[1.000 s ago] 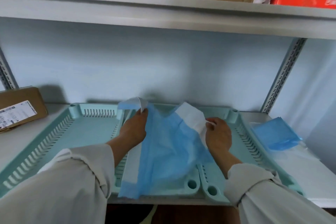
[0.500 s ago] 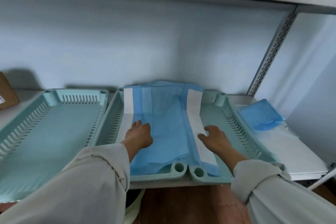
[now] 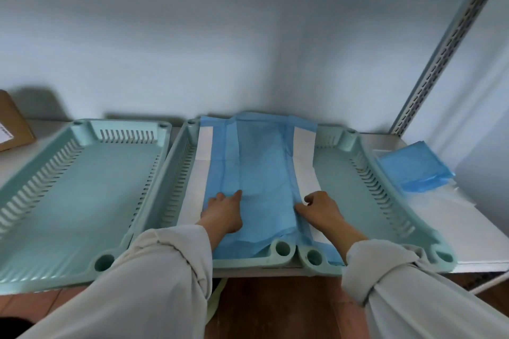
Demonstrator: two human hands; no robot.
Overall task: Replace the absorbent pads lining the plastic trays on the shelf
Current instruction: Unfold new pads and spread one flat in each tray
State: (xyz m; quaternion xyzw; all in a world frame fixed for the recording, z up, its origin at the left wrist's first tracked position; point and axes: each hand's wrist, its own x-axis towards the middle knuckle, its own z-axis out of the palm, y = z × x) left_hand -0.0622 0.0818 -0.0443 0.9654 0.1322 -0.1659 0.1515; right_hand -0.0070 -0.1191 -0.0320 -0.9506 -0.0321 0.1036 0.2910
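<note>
I see the blue absorbent pad (image 3: 256,173) draped across two adjoining trays (image 3: 358,187) at frame centre. My left hand (image 3: 224,212) presses flat, open; my right hand (image 3: 321,208) rests loosely curled, gripping nothing. Folded pads (image 3: 413,168) lie right.

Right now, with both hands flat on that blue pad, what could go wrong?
1. The blue-and-white absorbent pad spans the divide between the middle teal plastic tray and the right teal tray, so it may line neither properly.
2. Its near edge overhangs the front rims; the left hand or right hand withdrawing might drag it off.
</note>
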